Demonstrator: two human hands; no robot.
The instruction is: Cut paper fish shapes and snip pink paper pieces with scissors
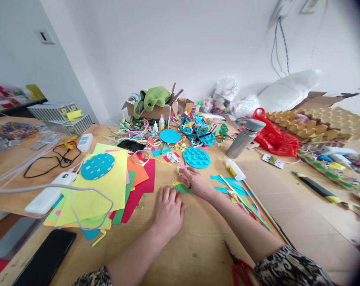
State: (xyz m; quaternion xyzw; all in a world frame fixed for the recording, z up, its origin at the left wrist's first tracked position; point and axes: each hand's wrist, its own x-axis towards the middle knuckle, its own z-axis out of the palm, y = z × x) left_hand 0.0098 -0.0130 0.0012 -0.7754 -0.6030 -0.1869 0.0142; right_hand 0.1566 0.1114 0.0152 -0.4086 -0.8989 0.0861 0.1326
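Observation:
My left hand (169, 210) lies palm down on the wooden table (198, 246), fingers stretched toward a small green and yellow paper cut-out (181, 187). My right hand (195, 182) rests just right of that cut-out, fingers curled over it and over small pink scraps (180, 170); whether it grips anything is unclear. A blue dotted paper disc (196, 157) lies just beyond the right hand. A stack of coloured paper sheets (108, 186) with another blue disc (97, 166) lies to the left.
Blue and green paper strips (233, 190) lie right of my hand. A glue bottle (235, 168), a steel flask (244, 138), red scissors (239, 266), a black phone (45, 258), a white power bank (50, 190) with cable, and a cardboard box (156, 107) stand around.

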